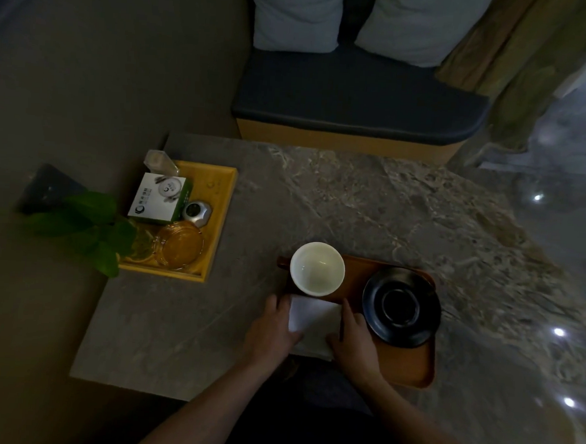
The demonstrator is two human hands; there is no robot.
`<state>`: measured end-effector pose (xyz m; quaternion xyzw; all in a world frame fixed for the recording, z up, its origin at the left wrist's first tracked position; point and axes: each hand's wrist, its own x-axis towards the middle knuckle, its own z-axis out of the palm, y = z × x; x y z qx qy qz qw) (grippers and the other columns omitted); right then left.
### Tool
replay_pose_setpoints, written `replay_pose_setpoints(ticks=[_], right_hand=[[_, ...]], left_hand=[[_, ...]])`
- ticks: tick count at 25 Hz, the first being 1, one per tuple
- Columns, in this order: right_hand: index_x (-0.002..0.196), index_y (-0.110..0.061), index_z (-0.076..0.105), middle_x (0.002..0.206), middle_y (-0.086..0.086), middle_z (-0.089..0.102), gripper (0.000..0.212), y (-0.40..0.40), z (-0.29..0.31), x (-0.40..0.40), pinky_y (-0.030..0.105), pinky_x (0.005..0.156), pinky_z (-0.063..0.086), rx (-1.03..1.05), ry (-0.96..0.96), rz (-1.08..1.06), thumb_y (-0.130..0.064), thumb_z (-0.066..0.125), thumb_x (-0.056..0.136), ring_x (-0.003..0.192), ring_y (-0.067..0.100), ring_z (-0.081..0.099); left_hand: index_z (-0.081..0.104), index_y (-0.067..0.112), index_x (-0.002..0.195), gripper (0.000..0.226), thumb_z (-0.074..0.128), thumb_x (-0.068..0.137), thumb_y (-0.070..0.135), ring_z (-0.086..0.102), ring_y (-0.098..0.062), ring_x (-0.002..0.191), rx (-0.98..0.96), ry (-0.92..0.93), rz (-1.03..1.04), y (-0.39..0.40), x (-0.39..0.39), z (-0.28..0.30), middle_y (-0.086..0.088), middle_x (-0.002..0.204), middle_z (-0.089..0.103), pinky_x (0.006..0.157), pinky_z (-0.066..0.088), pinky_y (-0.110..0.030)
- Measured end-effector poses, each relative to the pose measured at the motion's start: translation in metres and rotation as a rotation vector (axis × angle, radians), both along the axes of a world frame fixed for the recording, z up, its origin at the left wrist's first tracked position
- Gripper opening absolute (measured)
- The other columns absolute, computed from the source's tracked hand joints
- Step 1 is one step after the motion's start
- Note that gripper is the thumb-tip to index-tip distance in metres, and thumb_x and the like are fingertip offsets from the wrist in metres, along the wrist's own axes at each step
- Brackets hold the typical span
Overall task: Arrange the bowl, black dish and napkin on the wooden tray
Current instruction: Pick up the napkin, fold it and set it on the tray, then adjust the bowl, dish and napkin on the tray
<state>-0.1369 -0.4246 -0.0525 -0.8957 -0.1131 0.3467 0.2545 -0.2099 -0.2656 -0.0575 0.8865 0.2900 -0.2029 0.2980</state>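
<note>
A brown wooden tray (409,366) lies on the stone table near its front edge. At the tray's far left corner stands an empty white bowl (317,268). The black dish (401,306) sits on the tray's right side. A folded white napkin (316,321) lies at the tray's near left part, below the bowl. My left hand (273,330) presses on the napkin's left edge and my right hand (354,342) on its right edge, fingers laid flat. Both hands cover part of the napkin and the tray's left edge.
At the table's back left sits a yellow tray (221,217) holding a small box, a glass ashtray, a silver object and a clear holder. Green leaves (92,230) hang over its left side. A cushioned bench (357,98) stands behind the table.
</note>
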Motion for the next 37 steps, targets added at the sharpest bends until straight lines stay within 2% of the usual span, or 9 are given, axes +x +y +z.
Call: replay_pose_setpoints(ticks=[7, 10, 13, 17, 22, 28, 31, 34, 37], right_hand=[[0.149, -0.029, 0.019, 0.133, 0.002, 0.045, 0.079, -0.002, 0.013, 0.008, 0.026, 0.07, 0.045, -0.05, -0.216, 0.118, -0.035, 0.065, 0.086, 0.112, 0.019, 0.053], [0.145, -0.039, 0.023, 0.137, -0.002, 0.044, 0.081, 0.002, 0.023, 0.036, 0.035, 0.08, 0.048, 0.065, -0.364, 0.139, -0.041, 0.071, 0.08, 0.12, 0.021, 0.045], [0.148, -0.036, 0.019, 0.147, 0.0, 0.039, 0.096, 0.014, 0.027, 0.074, 0.052, 0.096, 0.043, 0.074, -0.329, 0.223, -0.061, 0.069, 0.071, 0.13, 0.029, 0.037], [0.145, -0.035, 0.022, 0.145, 0.002, 0.043, 0.11, 0.026, 0.025, 0.095, 0.051, 0.097, 0.041, -0.019, -0.309, 0.338, -0.085, 0.06, 0.056, 0.128, 0.029, 0.041], [0.138, -0.035, 0.035, 0.131, 0.0, 0.054, 0.096, 0.023, 0.021, 0.089, 0.037, 0.087, 0.042, 0.075, -0.364, 0.266, -0.075, 0.071, 0.058, 0.117, 0.023, 0.051], [0.132, -0.028, 0.044, 0.125, 0.001, 0.055, 0.085, 0.02, 0.019, 0.054, 0.038, 0.084, 0.046, 0.076, -0.34, 0.038, -0.051, 0.084, 0.062, 0.11, 0.023, 0.052], [0.133, -0.028, 0.042, 0.128, 0.002, 0.053, 0.08, 0.018, 0.022, 0.046, 0.04, 0.086, 0.046, 0.061, -0.323, -0.017, -0.05, 0.08, 0.067, 0.111, 0.024, 0.051], [0.143, -0.03, 0.032, 0.139, 0.004, 0.046, 0.092, 0.009, 0.029, 0.064, 0.047, 0.094, 0.045, 0.037, -0.309, 0.078, -0.048, 0.081, 0.067, 0.122, 0.028, 0.044], [0.151, -0.032, 0.015, 0.149, 0.003, 0.036, 0.109, 0.014, 0.04, 0.102, 0.053, 0.102, 0.04, -0.011, -0.265, 0.369, -0.055, 0.079, 0.065, 0.131, 0.031, 0.033]], left_hand=[[0.041, 0.028, 0.135, 0.071, 0.072, 0.077, 0.052, 0.057, -0.02, 0.109, -0.025, -0.045, 0.073, 0.021, 0.002, 0.004, -0.001, 0.137, 0.041, 0.085, 0.053, -0.039], [0.049, 0.027, 0.128, 0.061, 0.074, 0.076, 0.051, 0.056, -0.015, 0.102, -0.067, -0.161, 0.151, 0.046, 0.015, 0.017, -0.002, 0.129, 0.05, 0.084, 0.052, -0.037], [0.045, 0.028, 0.136, 0.074, 0.078, 0.073, 0.047, 0.055, -0.015, 0.108, -0.073, -0.236, 0.113, 0.053, 0.038, 0.032, -0.001, 0.129, 0.052, 0.089, 0.052, -0.038], [0.042, 0.033, 0.137, 0.076, 0.079, 0.072, 0.045, 0.053, -0.02, 0.118, -0.098, -0.255, 0.032, 0.037, 0.056, 0.043, -0.001, 0.13, 0.051, 0.095, 0.049, -0.045], [0.038, 0.028, 0.142, 0.08, 0.077, 0.074, 0.044, 0.052, -0.022, 0.117, -0.033, -0.21, -0.032, 0.038, 0.063, 0.046, -0.004, 0.13, 0.047, 0.095, 0.048, -0.045], [0.031, 0.02, 0.149, 0.086, 0.077, 0.077, 0.028, 0.048, -0.026, 0.124, -0.026, -0.118, -0.195, 0.049, 0.085, 0.05, -0.009, 0.142, 0.041, 0.097, 0.044, -0.036], [0.024, 0.019, 0.152, 0.088, 0.075, 0.08, 0.028, 0.04, -0.027, 0.135, -0.022, -0.126, -0.21, 0.054, 0.084, 0.049, -0.009, 0.151, 0.038, 0.109, 0.037, -0.045], [0.025, 0.025, 0.152, 0.09, 0.076, 0.078, 0.04, 0.037, -0.026, 0.138, -0.09, -0.175, -0.102, 0.051, 0.066, 0.047, -0.007, 0.151, 0.037, 0.11, 0.035, -0.051], [0.032, 0.032, 0.145, 0.09, 0.08, 0.07, 0.045, 0.046, -0.023, 0.127, -0.138, -0.262, 0.036, 0.027, 0.052, 0.044, -0.004, 0.139, 0.044, 0.103, 0.042, -0.05]])
